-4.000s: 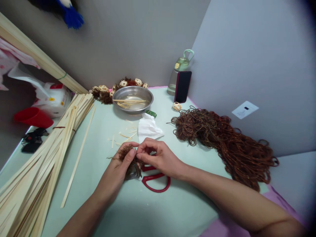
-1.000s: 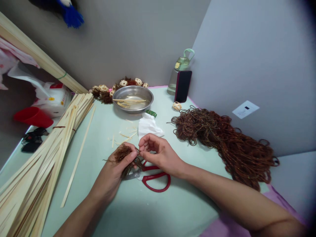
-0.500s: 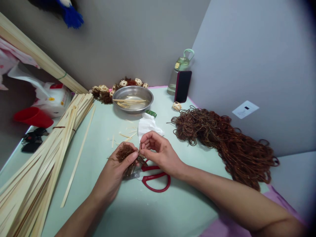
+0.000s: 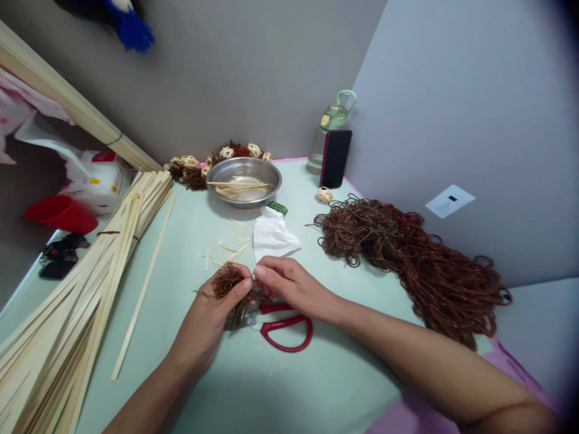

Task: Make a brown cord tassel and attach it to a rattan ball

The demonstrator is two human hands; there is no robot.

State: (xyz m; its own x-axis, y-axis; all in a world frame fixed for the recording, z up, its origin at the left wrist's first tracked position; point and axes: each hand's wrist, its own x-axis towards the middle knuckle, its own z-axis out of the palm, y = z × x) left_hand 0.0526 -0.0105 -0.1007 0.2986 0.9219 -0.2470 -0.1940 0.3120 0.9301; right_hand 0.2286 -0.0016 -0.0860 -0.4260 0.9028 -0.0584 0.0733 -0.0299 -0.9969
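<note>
The left hand (image 4: 212, 313) was curled around a small brown tuft (image 4: 226, 278) just above the table (image 4: 289, 374). The right hand (image 4: 289, 283) seemed to pinch a strand at its edge, though that was hard to see. A hard tug could have pulled strands loose. The scissors (image 4: 283, 325) lay right under the hands and might have poked a finger.

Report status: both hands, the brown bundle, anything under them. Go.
Left hand clamped on small brown fibrous bundle. Right hand pinching its edge. Red-handled scissors on pale green table directly beneath.
</note>
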